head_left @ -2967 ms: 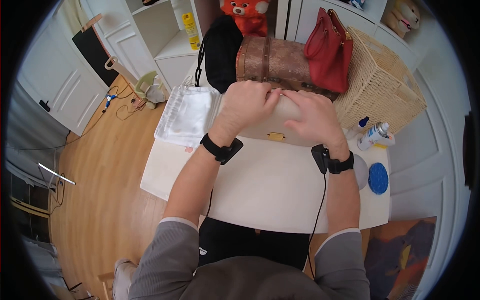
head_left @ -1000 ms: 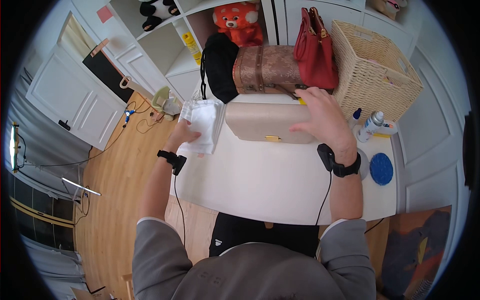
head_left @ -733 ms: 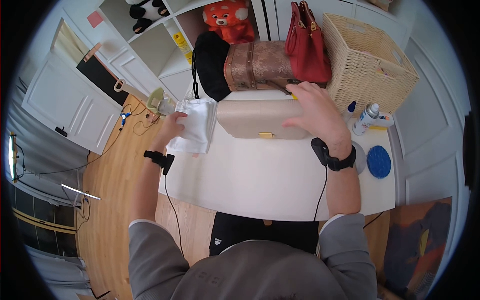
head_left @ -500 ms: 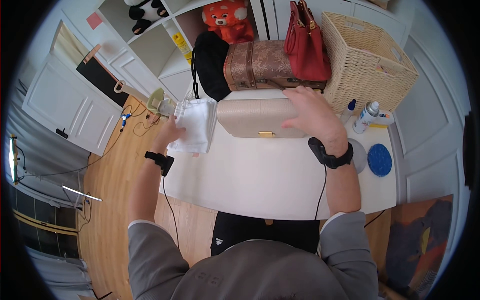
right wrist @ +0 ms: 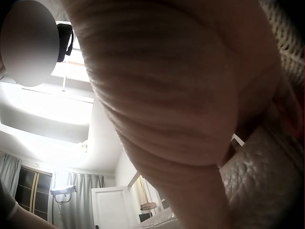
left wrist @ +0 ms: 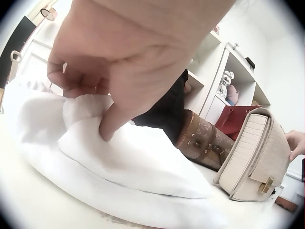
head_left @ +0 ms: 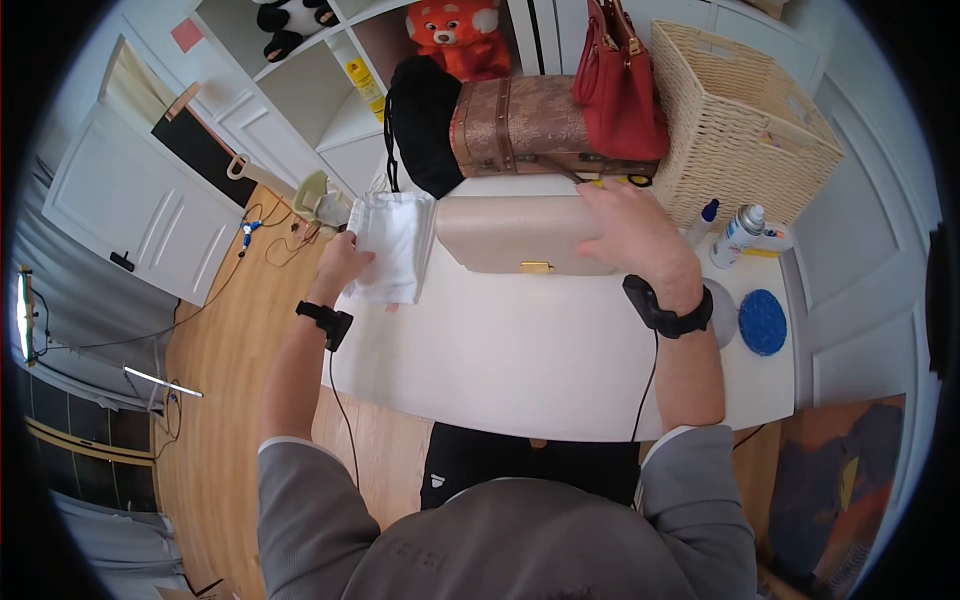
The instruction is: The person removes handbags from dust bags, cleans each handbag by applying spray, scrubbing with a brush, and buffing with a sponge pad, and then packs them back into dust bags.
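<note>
A beige handbag (head_left: 505, 232) with a gold clasp (head_left: 537, 267) stands upright on the white table. My right hand (head_left: 640, 236) grips its right end, thumb on the front and fingers over the top towards the back. To the left of the handbag lies a flat white drawstring cloth bag (head_left: 398, 250). At that cloth's left edge, my left hand (head_left: 344, 262) pinches the fabric between thumb and curled fingers. In the left wrist view the cloth (left wrist: 119, 157) bunches up under the thumb, and the layers below show as folds.
Behind stand a black pouch (head_left: 420, 130), a brown patterned trunk (head_left: 540, 125), a red handbag (head_left: 622, 105) and a wicker basket (head_left: 735, 135). At the right are a spray can (head_left: 738, 238), a blue-capped bottle (head_left: 702, 222) and a round blue pad (head_left: 762, 322).
My left hand has left the beige handbag and moved left onto the white cloth bag, now pinching its left edge. The right hand has stayed at the handbag's right end.
</note>
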Demonstrator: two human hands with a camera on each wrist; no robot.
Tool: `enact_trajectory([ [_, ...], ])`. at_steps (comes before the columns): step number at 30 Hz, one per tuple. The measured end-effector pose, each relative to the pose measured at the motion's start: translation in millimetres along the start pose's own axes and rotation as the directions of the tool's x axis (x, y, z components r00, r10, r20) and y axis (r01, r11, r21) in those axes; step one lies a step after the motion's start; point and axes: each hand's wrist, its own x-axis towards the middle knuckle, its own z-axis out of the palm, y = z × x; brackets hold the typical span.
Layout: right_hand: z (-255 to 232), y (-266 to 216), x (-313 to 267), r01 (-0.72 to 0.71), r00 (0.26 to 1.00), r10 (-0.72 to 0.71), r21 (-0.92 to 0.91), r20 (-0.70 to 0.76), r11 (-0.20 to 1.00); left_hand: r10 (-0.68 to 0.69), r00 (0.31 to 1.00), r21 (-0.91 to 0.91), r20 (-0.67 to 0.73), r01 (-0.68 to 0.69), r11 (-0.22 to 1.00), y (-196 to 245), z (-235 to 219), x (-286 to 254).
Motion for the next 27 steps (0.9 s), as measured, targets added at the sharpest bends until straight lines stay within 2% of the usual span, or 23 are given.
enact_trajectory([
  [5, 0.1, 0.0, -0.3, -0.008, 1.0, 0.008, -0.015, 0.023, 1.0, 0.017, 0.998, -0.064, -0.057, -0.02, 0.998, 1.9, 4.4, 3.3],
  [6, 3.2, 1.6, -1.2, 0.013, 1.0, -0.013, -0.01, -0.024, 1.0, 0.014, 0.998, -0.063, -0.057, -0.018, 0.998, -1.3, 7.5, 2.3],
  [8, 3.4, 1.8, -1.3, 0.033, 0.997, -0.033, -0.007, -0.073, 0.999, 0.167, 0.96, -0.086, -0.224, -0.19, 0.978, -7.3, 14.1, 0.2],
  [9, 1.1, 0.9, -1.0, 0.011, 1.0, -0.011, -0.005, -0.029, 1.0, 0.167, 0.96, -0.086, -0.225, -0.191, 0.978, -10.3, 15.9, 0.5],
  [11, -2.6, -1.1, -1.5, -0.012, 1.0, 0.012, -0.004, 0.013, 1.0, 0.213, 0.965, 0.197, -0.152, -0.182, 0.963, 2.6, 8.8, -7.9],
  [12, -3.6, -2.2, -2.4, -0.014, 1.0, 0.015, -0.007, 0.012, 1.0, 0.213, 0.965, 0.197, -0.152, -0.182, 0.963, 9.0, 7.5, -8.7],
  [14, -4.9, -3.3, -3.2, -0.017, 1.0, 0.017, -0.009, 0.012, 1.0, -0.042, 0.998, 0.112, 0.038, 0.038, 0.993, 13.7, 8.6, -2.8],
  [18, -6.7, -6.1, -3.3, -0.022, 0.999, 0.023, -0.022, 0.023, 1.0, -0.032, 0.999, 0.07, 0.021, 0.031, 0.997, 4.4, 13.5, 7.6],
  [20, -5.4, -5.0, -3.3, -0.028, 0.999, 0.029, -0.023, 0.027, 0.999, 0.002, 0.999, -0.011, -0.032, -0.002, 1.0, 2.0, 14.1, 9.8],
  [22, -0.1, -0.8, -3.0, 0.01, 1.0, -0.011, -0.022, -0.028, 1.0, 0.02, 0.999, -0.026, -0.026, -0.02, 0.999, 0.7, 17.1, 12.2],
  [27, -0.9, -1.3, -3.0, 0.015, 0.999, -0.016, -0.022, -0.041, 1.0, 0.083, 0.996, -0.107, 0.028, -0.08, 0.991, -7.6, 1.5, 24.8],
])
